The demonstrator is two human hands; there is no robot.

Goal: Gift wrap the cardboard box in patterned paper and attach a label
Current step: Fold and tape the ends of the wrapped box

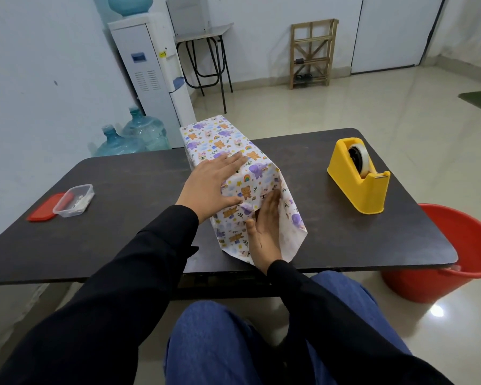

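So, the box (218, 138) sits pretty much dead centre of the frame on the dark tabletop (128, 179), lying lengthwise and running away from the camera. It's covered all over in white paper (257, 173) with little bears, purple elephants and rainbows, so no cardboard is showing anywhere.

The left hand (210, 187) lies flat on top of the box near its closer end. Its grip is open, with fingers straight and together, just pressing the paper down. The right hand (264, 232) is up against the near end face, palm on the paper. Its grip is open as well, fingers straight and pointing up, thumb sticking out to the side. It's pushing the folded paper against that end. To the right of that hand a loose flap (295, 226) of paper stands out from the box, and its bottom corner reaches down to the tabletop. Both arms are in black sleeves.

Right of centre there's a yellow tape dispenser (358, 187) with a roll in it, well apart from the box. Over on the left side of the frame is a small clear plastic tub (74, 200) with some tiny bits inside that I can't make out, and its red lid (41, 211) is right beside it.

Off the tabletop, a red bucket (461, 254) stands on the floor at the lower right. A water cooler (150, 65) stands in the upper left with two big blue bottles (135, 134) below it.
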